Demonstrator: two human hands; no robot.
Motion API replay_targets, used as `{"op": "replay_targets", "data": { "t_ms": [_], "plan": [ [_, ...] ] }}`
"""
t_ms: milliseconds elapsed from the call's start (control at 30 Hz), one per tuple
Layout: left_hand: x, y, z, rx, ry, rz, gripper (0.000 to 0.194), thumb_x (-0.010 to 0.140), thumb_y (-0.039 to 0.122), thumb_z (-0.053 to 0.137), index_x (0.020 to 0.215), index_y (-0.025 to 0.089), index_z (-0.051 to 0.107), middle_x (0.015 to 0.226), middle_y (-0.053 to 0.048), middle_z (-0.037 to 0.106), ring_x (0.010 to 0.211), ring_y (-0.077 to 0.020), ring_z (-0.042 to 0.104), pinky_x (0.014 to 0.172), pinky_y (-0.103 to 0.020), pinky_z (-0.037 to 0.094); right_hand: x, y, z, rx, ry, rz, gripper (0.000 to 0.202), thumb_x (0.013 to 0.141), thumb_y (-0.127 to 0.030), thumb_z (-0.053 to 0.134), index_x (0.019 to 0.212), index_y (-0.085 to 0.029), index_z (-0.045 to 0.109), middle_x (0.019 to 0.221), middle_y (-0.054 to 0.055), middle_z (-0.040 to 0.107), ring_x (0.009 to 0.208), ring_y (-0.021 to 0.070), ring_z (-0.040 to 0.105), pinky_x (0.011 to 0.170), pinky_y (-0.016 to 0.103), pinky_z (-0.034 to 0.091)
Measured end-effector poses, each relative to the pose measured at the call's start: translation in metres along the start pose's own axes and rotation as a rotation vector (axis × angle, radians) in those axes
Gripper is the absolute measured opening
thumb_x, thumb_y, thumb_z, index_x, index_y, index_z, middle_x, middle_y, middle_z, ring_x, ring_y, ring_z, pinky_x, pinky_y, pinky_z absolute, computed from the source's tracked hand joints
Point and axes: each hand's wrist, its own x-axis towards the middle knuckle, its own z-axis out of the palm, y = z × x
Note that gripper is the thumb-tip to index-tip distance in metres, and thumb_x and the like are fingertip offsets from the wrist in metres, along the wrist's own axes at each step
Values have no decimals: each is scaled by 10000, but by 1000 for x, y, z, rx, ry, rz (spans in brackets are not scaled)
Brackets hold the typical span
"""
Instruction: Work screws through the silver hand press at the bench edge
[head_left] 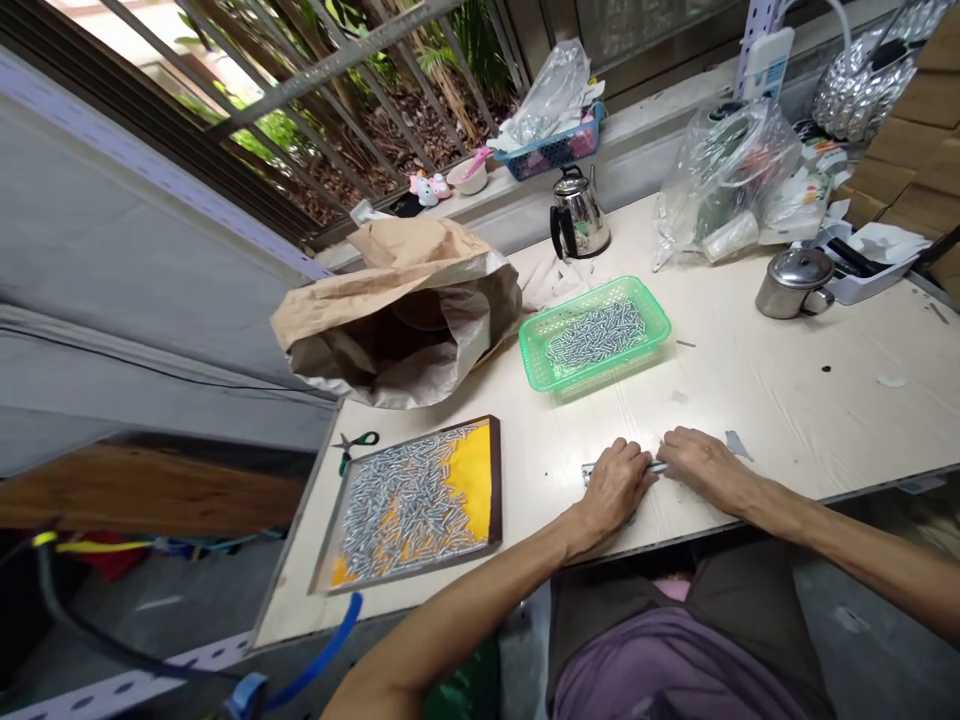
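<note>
Near the table's front edge, my left hand (pixel 616 480) is closed over a slim metal strip (pixel 589 470), whose left end sticks out beyond the fingers. My right hand (pixel 694 460) is closed at the strip's other end, a short gap from the left. Its fingertips are bent and partly hidden. To the left, a shallow tray (pixel 496 480) with a yellow lining holds many small metal pins (pixel 405 500). Beyond my hands stands a green plastic basket (pixel 536 372) with more such pins (pixel 600 333) inside.
An open paper sack (pixel 405 270) lies behind the tray, with scissors (pixel 356 440) at the tray's left corner. A steel kettle (pixel 581 215), a lidded metal cup (pixel 795 283) and a clear plastic bag (pixel 727 180) stand farther back on the table (pixel 810 410).
</note>
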Motion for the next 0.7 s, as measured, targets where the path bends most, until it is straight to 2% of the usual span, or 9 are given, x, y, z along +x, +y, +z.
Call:
{"op": "replay_targets", "data": {
  "t_ms": [100,167,200,267,367,467,533,600,700],
  "plan": [
    [-7,5,7,-3,122,-25,292,914,308,495,1152,140,509,1097,-141,589,1042,-268,548,864,-441,497,1,5,-4,-21,10,27,341,707,-184,725,1022,-155,598,1015,92,624,937,237,550,757,326,438],
    [-17,13,18,-22,242,-8,336,936,259,433,1250,140,448,1280,-186,513,1210,-291,483,970,-499,449,3,12,-4,4,11,-3,550,670,-278,767,1154,-136,549,1139,136,590,1030,271,529,805,355,446],
    [-22,18,24,-36,288,12,343,944,226,396,1274,145,432,1338,-193,477,1273,-296,440,1008,-517,422,5,16,-3,22,0,-25,569,683,-319,759,1173,-129,542,1156,147,584,1039,274,529,815,361,445],
    [-33,30,37,-71,330,51,378,948,201,358,1318,143,403,1382,-197,451,1331,-297,388,1042,-526,400,10,23,-2,35,-23,-31,434,763,-319,686,1138,-134,568,1100,137,608,978,252,550,790,351,442],
    [-42,42,51,-124,332,61,442,948,251,383,1369,120,357,1368,-207,476,1330,-298,398,1052,-515,406,22,29,-4,-41,-8,30,154,866,-190,526,977,-173,631,946,89,639,876,220,547,728,329,408],
    [-43,45,53,-168,345,47,460,941,277,413,1366,109,367,1337,-198,513,1307,-295,431,1065,-510,399,37,20,-14,-132,6,132,214,902,-149,446,843,-172,651,874,87,640,861,221,531,717,334,369],
    [-42,47,50,-194,354,52,464,934,295,433,1350,96,390,1330,-195,518,1307,-299,427,1073,-503,392,46,6,-21,-161,22,149,209,890,-125,460,857,-173,661,903,94,640,869,219,525,723,337,357],
    [-45,50,44,-216,365,82,472,930,318,444,1332,72,413,1301,-203,536,1299,-301,432,1072,-488,395,53,-15,-25,-143,30,11,205,867,-98,488,888,-198,667,948,83,635,889,211,517,721,328,353],
    [-59,54,33,-234,391,205,372,932,300,440,1216,76,528,1129,-174,634,1159,-253,550,1007,-393,466,56,-47,-19,-61,-5,-331,218,850,-85,511,826,-235,667,886,47,627,877,194,509,703,309,361]
  ]
}}
